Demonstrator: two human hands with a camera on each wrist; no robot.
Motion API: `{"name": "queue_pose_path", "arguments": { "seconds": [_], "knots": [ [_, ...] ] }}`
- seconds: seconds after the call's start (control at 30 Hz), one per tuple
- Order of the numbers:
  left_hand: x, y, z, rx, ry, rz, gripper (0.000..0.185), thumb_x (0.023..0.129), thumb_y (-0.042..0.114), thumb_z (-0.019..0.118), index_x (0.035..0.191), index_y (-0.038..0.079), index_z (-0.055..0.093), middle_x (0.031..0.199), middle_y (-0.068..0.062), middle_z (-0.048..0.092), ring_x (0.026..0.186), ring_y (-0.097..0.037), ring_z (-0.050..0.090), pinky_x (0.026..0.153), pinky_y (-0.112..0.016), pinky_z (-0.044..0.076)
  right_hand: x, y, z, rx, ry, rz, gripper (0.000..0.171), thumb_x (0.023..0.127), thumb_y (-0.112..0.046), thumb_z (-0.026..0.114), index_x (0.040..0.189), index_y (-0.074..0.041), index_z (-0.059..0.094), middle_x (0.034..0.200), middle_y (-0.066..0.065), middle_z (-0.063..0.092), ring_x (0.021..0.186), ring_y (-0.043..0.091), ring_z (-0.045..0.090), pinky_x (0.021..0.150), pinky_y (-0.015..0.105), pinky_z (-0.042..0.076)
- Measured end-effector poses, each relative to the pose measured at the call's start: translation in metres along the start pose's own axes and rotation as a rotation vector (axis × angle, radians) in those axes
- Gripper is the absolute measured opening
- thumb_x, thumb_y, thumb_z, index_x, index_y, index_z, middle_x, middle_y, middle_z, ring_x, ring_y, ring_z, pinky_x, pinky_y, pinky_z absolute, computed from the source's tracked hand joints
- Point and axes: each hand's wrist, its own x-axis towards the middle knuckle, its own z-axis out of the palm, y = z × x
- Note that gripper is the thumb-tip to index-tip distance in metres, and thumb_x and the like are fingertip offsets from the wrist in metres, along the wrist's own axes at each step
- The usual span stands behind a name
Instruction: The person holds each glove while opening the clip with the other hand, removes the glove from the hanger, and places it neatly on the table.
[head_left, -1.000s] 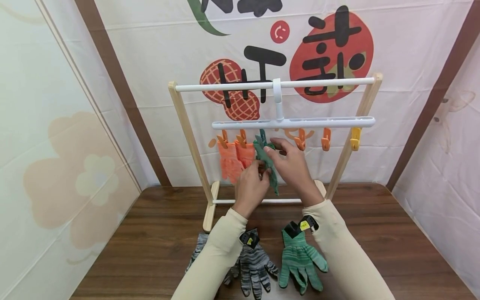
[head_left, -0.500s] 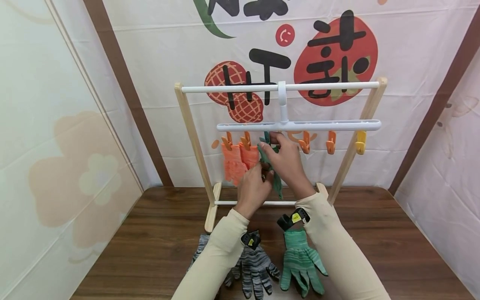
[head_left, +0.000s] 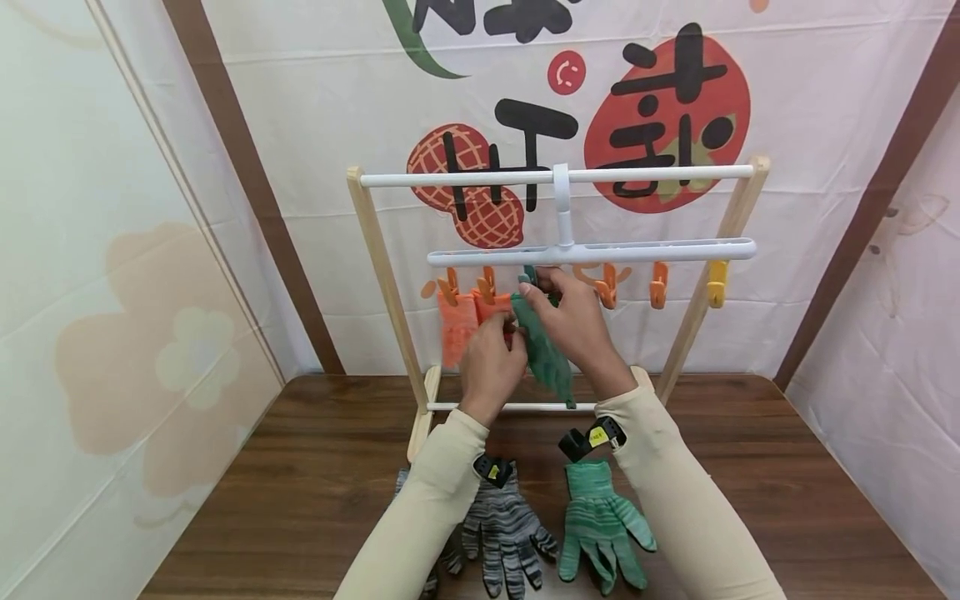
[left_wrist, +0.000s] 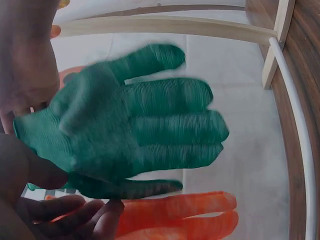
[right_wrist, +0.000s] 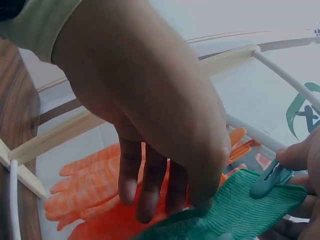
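A dark green glove (head_left: pixel 546 354) hangs in front of the white clip bar (head_left: pixel 660 249) of a wooden rack (head_left: pixel 378 267). My left hand (head_left: pixel 489 365) grips the glove near its cuff (right_wrist: pixel 235 210). Beside it, my right hand (head_left: pixel 576 323) pinches a teal clip (right_wrist: pixel 270 180) at the cuff's edge, under the bar. In the left wrist view the green glove (left_wrist: pixel 140 125) spreads flat with its fingers pointing right, above an orange glove (left_wrist: pixel 180 220). Two orange gloves (head_left: pixel 459 327) hang from orange clips just to the left.
Three free clips (head_left: pixel 656 283), two orange and one yellow, hang on the bar's right half. On the brown table (head_left: pixel 787 467) lie grey striped gloves (head_left: pixel 504 533) and a light green striped glove (head_left: pixel 600 521), under my forearms. Fabric walls close in behind and beside.
My left hand has moved up along the green glove toward its cuff. The glove's fingers now hang lower, down to the rack's bottom rail. My right hand stays at the clip.
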Motion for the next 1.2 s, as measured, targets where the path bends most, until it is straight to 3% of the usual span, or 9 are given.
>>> {"name": "queue_pose_path", "arguments": {
  "seconds": [0.07, 0.27, 0.37, 0.57, 0.8, 1.0, 1.2],
  "knots": [
    [0.001, 0.0, 0.0, -0.04, -0.002, -0.022, 0.021, 0.1, 0.02, 0.063, 0.116, 0.009, 0.072, 0.1, -0.006, 0.072, 0.083, -0.024, 0.067, 0.071, -0.044, 0.054, 0.0, -0.001, -0.001, 0.011, -0.009, 0.008, 0.036, 0.103, -0.027, 0.063, 0.131, -0.005, 0.066, 0.112, 0.01, 0.072, 0.105, 0.023, 0.066, 0.09, 0.046, 0.052],
    [0.006, 0.0, -0.004, -0.324, -0.077, -0.144, 0.018, 0.1, 0.019, 0.065, 0.108, 0.007, 0.073, 0.09, -0.006, 0.068, 0.08, -0.021, 0.061, 0.071, -0.036, 0.049, 0.0, -0.003, -0.004, -0.002, -0.026, 0.026, 0.039, 0.103, -0.027, 0.063, 0.134, -0.004, 0.064, 0.114, 0.012, 0.071, 0.106, 0.025, 0.065, 0.089, 0.046, 0.052],
    [0.008, 0.0, -0.007, -0.398, -0.099, -0.17, 0.017, 0.099, 0.02, 0.066, 0.102, 0.005, 0.072, 0.085, -0.006, 0.065, 0.076, -0.019, 0.058, 0.068, -0.032, 0.047, 0.002, -0.005, -0.005, -0.004, -0.035, 0.042, 0.041, 0.103, -0.029, 0.063, 0.135, -0.004, 0.062, 0.115, 0.012, 0.07, 0.108, 0.025, 0.064, 0.091, 0.047, 0.051],
    [0.007, 0.0, -0.008, -0.436, -0.101, -0.145, 0.017, 0.099, 0.02, 0.067, 0.097, 0.004, 0.071, 0.082, -0.005, 0.065, 0.071, -0.017, 0.055, 0.064, -0.03, 0.044, 0.005, -0.004, -0.005, -0.008, -0.045, 0.048, 0.043, 0.103, -0.031, 0.063, 0.137, -0.004, 0.062, 0.12, 0.013, 0.069, 0.113, 0.026, 0.063, 0.095, 0.048, 0.05],
    [0.006, 0.001, -0.011, -0.446, -0.1, -0.158, 0.016, 0.098, 0.019, 0.069, 0.101, 0.004, 0.073, 0.075, -0.004, 0.064, 0.066, -0.015, 0.054, 0.062, -0.029, 0.043, 0.006, -0.004, -0.005, 0.005, -0.026, 0.066, 0.044, 0.102, -0.033, 0.065, 0.135, -0.003, 0.065, 0.124, 0.011, 0.069, 0.113, 0.025, 0.063, 0.093, 0.046, 0.052],
    [0.003, 0.001, -0.015, -0.482, -0.139, -0.173, 0.016, 0.097, 0.017, 0.07, 0.107, 0.005, 0.073, 0.082, -0.007, 0.071, 0.073, -0.015, 0.062, 0.065, -0.029, 0.049, 0.005, -0.004, -0.007, 0.05, -0.003, 0.123, 0.045, 0.1, -0.034, 0.067, 0.134, -0.005, 0.066, 0.132, 0.01, 0.067, 0.12, 0.025, 0.062, 0.097, 0.046, 0.051],
    [-0.004, -0.003, -0.018, -0.477, -0.177, -0.169, 0.014, 0.096, 0.014, 0.071, 0.104, 0.002, 0.073, 0.084, -0.008, 0.072, 0.074, -0.016, 0.064, 0.066, -0.029, 0.05, 0.004, -0.004, -0.007, 0.081, 0.035, 0.154, 0.041, 0.098, -0.033, 0.07, 0.13, -0.007, 0.07, 0.128, 0.008, 0.069, 0.116, 0.022, 0.064, 0.094, 0.046, 0.052]
  ]
}}
